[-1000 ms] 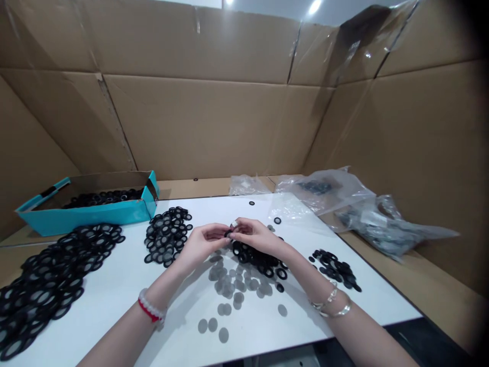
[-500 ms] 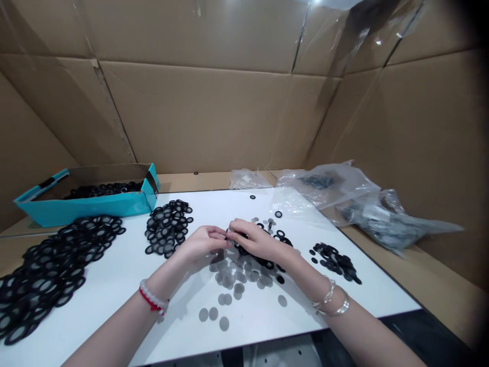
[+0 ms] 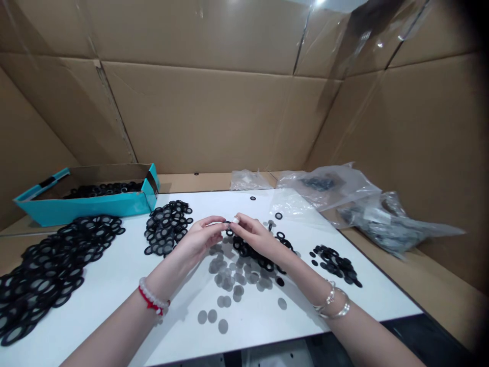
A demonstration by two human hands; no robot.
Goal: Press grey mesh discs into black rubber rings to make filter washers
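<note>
My left hand (image 3: 204,235) is closed in a pinch above the middle of the white table, a small black ring (image 3: 228,223) at its fingertips. Facing it, my right hand (image 3: 255,235) pinches at the same ring, thumb and fingers together; something small and white shows at a fingertip. Whether a disc sits in the ring is too small to tell. Under and beside my right hand lies a heap of black rings (image 3: 263,261). Thin grey discs (image 3: 228,278) are scattered below both hands, some overlapping.
Left of my hands lie a pile of black rings with grey centres (image 3: 166,227) and a larger similar pile (image 3: 49,265). Behind stands a blue box (image 3: 87,210) holding more. Rightward are small black pieces (image 3: 336,264) and clear plastic bags (image 3: 382,224). Cardboard walls (image 3: 214,117) enclose the table.
Both hands have risen slightly away from the heap, fingertips still together. My left hand has turned a little, and more of the black rings below now shows.
</note>
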